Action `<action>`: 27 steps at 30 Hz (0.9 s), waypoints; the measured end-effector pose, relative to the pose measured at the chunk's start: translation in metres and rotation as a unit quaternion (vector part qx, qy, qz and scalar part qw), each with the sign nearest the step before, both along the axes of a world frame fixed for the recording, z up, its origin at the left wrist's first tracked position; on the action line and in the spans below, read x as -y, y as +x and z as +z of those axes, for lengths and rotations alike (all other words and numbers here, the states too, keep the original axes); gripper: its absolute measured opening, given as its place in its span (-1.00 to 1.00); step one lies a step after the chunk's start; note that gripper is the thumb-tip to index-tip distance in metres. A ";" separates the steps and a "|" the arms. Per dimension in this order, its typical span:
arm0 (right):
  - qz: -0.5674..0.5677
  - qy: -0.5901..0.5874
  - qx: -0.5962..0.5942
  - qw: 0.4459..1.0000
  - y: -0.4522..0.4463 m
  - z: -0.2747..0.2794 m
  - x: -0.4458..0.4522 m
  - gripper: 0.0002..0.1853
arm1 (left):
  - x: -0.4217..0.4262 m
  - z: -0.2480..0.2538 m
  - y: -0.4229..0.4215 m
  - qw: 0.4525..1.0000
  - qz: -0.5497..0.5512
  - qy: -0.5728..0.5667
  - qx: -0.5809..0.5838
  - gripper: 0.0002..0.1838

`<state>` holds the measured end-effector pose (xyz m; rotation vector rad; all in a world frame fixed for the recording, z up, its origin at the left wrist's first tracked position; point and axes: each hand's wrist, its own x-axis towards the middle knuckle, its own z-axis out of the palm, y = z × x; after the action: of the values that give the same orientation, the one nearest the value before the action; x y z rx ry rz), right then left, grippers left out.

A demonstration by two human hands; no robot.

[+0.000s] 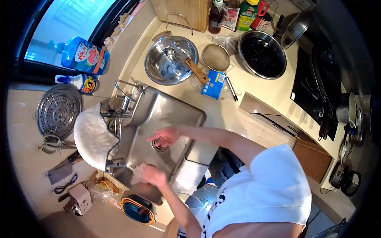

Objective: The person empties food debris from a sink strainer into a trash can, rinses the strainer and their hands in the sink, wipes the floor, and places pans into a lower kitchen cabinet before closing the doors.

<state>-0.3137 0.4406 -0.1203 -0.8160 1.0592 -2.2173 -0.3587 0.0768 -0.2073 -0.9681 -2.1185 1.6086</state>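
Over the drain (159, 144) of the steel sink (170, 111), my right hand (166, 137) has its fingers stretched out and apart, with nothing in it. My left hand (152, 175) is nearer the sink's lower end. Its fingers curl around a pale, translucent, crumpled thing (138, 173) that is too blurred to name. The faucet (126, 106) stands at the sink's far side, beside a white cloth (93, 137).
A steel bowl (156, 59) holds a wooden-handled knife (196, 71). Nearby are a strainer (216, 57), a blue box (213, 84) and a bowl of dark contents (262, 53). Nested baskets (137, 209) stand past the sink's lower end. A stove (311, 91) is at right.
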 end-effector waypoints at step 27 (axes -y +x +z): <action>-0.701 0.666 0.100 0.235 0.230 0.015 -0.145 -0.62 | -0.093 0.190 0.137 0.351 0.276 0.709 0.546 -0.59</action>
<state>-0.0834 0.5858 -0.1058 1.7982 3.1715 -0.5889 -0.2217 0.1701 -0.0173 -0.4275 -3.1860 -1.7868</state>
